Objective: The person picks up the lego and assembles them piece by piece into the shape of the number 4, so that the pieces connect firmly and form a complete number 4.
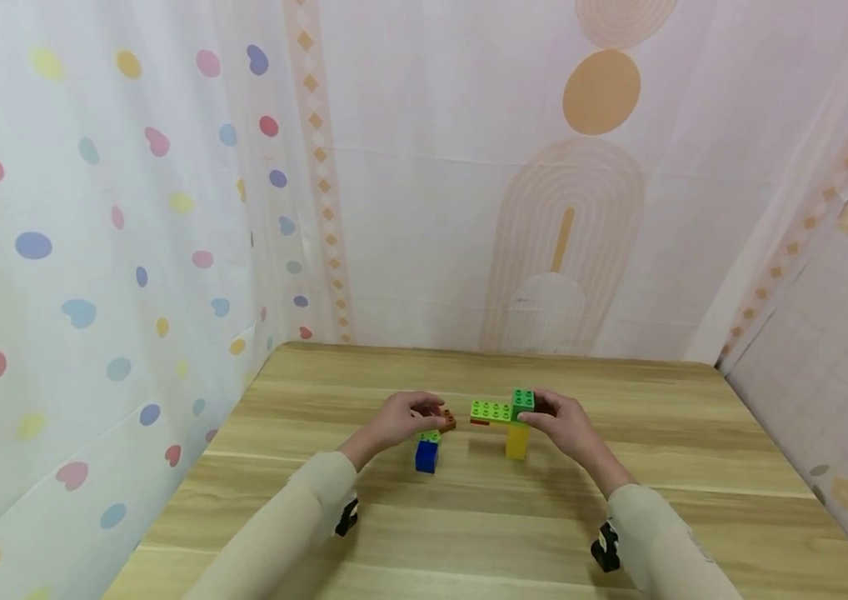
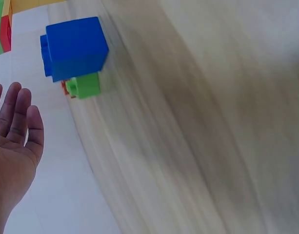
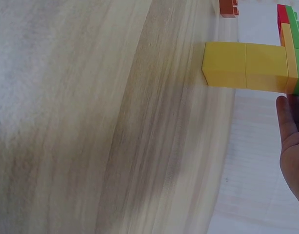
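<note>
Two pale sleeves (image 1: pixel 274 525) cross the desk (image 1: pixel 461 550); roughly midway between its left and right edges, the right hand (image 1: pixel 568 427) pinches a dark green brick (image 1: pixel 523 400) atop a lime brick (image 1: pixel 490 411) borne by a yellow column (image 1: pixel 517 442), while the left hand (image 1: pixel 397 421), loosely curved and holding nothing, is beside a brown brick (image 1: pixel 449 421), near a small green brick (image 1: pixel 432 436) and a blue brick (image 1: pixel 426 457). In the left wrist view, the left hand's relaxed fingers are apart from the blue brick. In the right wrist view, an orange slab (image 3: pixel 288 58) tops the column.
</note>
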A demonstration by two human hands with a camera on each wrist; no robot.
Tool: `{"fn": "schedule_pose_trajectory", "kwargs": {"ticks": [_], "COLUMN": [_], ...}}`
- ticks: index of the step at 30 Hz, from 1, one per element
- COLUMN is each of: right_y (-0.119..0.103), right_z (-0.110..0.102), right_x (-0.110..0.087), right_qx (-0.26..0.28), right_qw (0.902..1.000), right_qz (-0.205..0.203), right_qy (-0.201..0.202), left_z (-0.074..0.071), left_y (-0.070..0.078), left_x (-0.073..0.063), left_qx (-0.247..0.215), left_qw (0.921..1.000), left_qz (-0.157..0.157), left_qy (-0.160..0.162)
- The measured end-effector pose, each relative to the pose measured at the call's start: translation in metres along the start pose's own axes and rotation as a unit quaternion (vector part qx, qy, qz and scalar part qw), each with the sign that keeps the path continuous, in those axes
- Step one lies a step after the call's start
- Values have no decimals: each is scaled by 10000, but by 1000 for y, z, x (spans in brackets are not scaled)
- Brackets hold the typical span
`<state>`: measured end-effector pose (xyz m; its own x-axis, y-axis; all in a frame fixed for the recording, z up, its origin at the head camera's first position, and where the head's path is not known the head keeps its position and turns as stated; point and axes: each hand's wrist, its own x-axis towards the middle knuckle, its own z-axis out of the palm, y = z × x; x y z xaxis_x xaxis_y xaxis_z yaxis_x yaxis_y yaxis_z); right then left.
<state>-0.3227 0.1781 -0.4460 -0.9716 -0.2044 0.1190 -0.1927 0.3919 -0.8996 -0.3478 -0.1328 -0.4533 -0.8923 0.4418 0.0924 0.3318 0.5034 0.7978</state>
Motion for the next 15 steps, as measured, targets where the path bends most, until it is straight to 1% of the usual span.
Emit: {"fn": "schedule_pose_trajectory", "kwargs": {"ticks": [4, 7, 12, 15], "right_y": [2, 4, 6, 5], "right_z": [0, 0, 1, 2], "right_x": [1, 2, 1, 1], "right_qx": [-20, 1, 39, 33], "right_qw": [10000, 10000, 9999, 9999], "right_qz": [32, 50, 93, 127], "right_qy": [27, 12, -8, 1], "left_z": [-7, -10, -9, -8], "left_y": [-7, -15, -30, -35], "left_x": [-12, -20, -32, -35], "left_qx": [-50, -187, -199, -172], "left_qw": [10000, 9998, 9993, 9993], "left_qz": [6, -58, -286, -323], "left_qy": [-27, -103, -97, -69]}}
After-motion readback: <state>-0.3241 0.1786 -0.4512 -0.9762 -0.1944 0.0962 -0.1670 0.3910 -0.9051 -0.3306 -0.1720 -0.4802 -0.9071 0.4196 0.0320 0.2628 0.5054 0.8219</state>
